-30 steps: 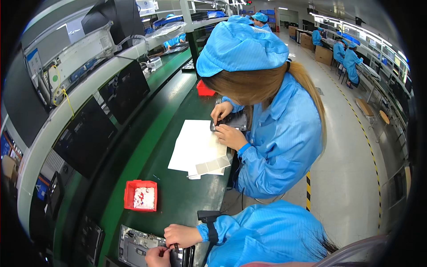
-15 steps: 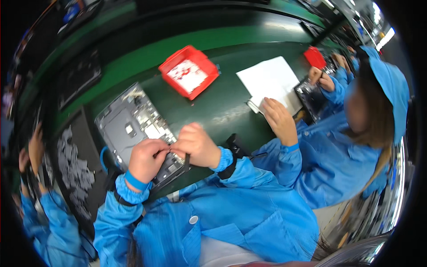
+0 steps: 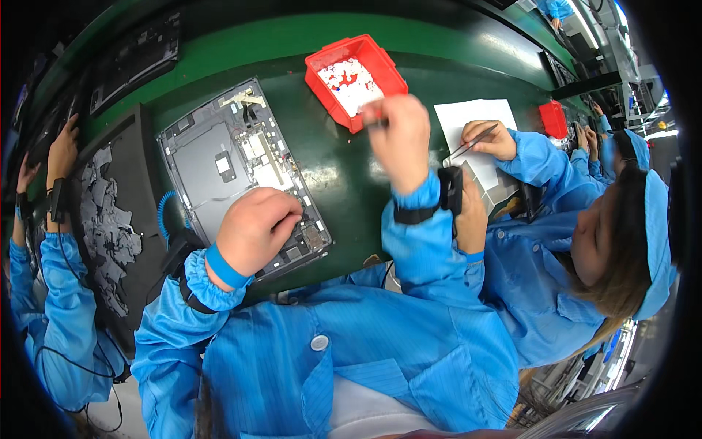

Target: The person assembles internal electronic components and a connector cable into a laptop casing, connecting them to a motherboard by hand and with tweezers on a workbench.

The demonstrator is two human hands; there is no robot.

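Chassis (image 3: 201, 172), long axis toward upper left

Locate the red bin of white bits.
In the head view, the red bin sits at upper centre on the green bench, just beyond the right hand, between the opened laptop base on its left and the white paper on its right.

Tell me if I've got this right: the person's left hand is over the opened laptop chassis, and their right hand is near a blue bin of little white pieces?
Not quite: the bin is red, as the head view shows. The left hand, opened laptop chassis, right hand and little white pieces are right.
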